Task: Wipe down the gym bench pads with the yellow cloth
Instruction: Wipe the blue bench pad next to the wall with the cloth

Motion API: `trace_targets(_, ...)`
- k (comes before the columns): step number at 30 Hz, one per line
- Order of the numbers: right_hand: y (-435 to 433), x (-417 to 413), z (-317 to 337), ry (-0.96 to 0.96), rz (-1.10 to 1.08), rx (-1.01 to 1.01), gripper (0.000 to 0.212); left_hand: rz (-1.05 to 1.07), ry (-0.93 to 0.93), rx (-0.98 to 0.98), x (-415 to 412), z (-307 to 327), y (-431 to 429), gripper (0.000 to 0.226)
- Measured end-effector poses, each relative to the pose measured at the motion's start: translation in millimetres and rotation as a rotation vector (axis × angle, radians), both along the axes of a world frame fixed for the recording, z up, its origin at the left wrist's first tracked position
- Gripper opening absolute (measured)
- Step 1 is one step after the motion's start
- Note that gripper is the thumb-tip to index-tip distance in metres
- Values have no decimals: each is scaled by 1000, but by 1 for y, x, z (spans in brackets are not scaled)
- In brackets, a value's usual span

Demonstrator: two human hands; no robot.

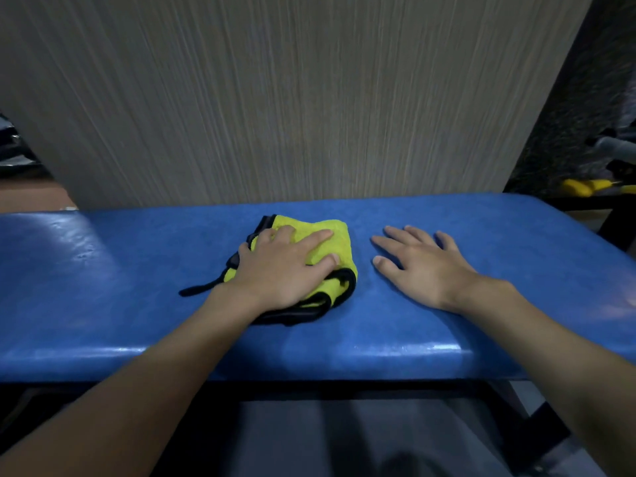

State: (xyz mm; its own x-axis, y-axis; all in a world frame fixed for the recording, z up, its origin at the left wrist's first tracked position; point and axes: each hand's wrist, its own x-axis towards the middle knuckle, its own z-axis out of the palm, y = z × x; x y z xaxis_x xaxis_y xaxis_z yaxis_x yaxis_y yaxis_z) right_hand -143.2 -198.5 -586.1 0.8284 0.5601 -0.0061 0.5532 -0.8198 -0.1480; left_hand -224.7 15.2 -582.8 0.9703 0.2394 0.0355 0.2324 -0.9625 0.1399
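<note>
A long blue gym bench pad (120,287) runs across the view from left to right. A bunched yellow cloth (332,251) with black edging lies on its middle. My left hand (278,266) lies on top of the cloth, fingers spread and slightly bent over it, thumb along its near side. My right hand (420,263) rests flat on the bare pad just right of the cloth, fingers straight and spread, holding nothing.
A grey-brown wood-grain wall panel (292,98) stands right behind the bench. Black frame bars (537,428) run under the pad at the right. Yellow and grey gym gear (585,187) lies on the floor at the far right.
</note>
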Motion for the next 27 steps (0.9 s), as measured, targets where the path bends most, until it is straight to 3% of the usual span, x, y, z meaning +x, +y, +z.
trace_targets(13,-1,0,-1,-14,0,8,55,80,3,-11,122,8,38,57)
trace_targets(19,-2,-1,-1,-2,-3,34,55,51,-28,1,96,1,33,58)
trace_targets(27,-2,0,-1,-7,-8,41,56,-6,-53,9,-7,-3,10,54)
